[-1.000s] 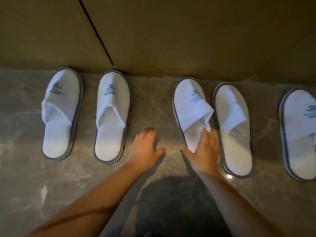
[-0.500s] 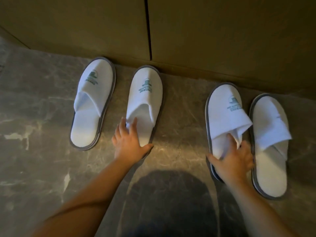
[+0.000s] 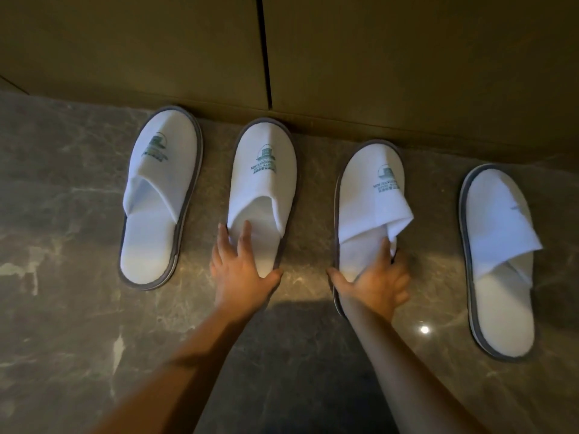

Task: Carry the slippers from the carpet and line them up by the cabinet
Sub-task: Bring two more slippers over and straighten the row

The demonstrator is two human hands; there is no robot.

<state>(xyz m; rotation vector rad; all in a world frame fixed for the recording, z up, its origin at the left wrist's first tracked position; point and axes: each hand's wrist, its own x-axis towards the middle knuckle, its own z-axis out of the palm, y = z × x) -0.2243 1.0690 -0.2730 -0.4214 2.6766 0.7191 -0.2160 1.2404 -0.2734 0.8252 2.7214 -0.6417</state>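
Several white slippers with grey soles lie toes-first against the brown cabinet [image 3: 156, 42] on the marble floor. The far-left slipper [image 3: 156, 195] and the far-right slipper [image 3: 498, 245] lie untouched. My left hand [image 3: 241, 274] rests on the heel of the second slipper [image 3: 264, 170], fingers on its insole and thumb hooked round its heel edge. My right hand [image 3: 372, 283] grips the heel of the third slipper [image 3: 366, 195], thumb on the left rim and fingers over the right rim. That slipper's upper is folded askew, and it tilts slightly left.
A dark vertical gap [image 3: 264, 51] between two cabinet doors runs down above the second slipper. The grey veined marble floor [image 3: 62, 277] stretches left and toward me. A bright light reflection [image 3: 424, 329] shines on the floor near the far-right slipper.
My left hand slid further onto the second slipper's heel. The third slipper moved left with my right hand, away from the far-right slipper. The view shifted left, dropping a fifth slipper from sight.
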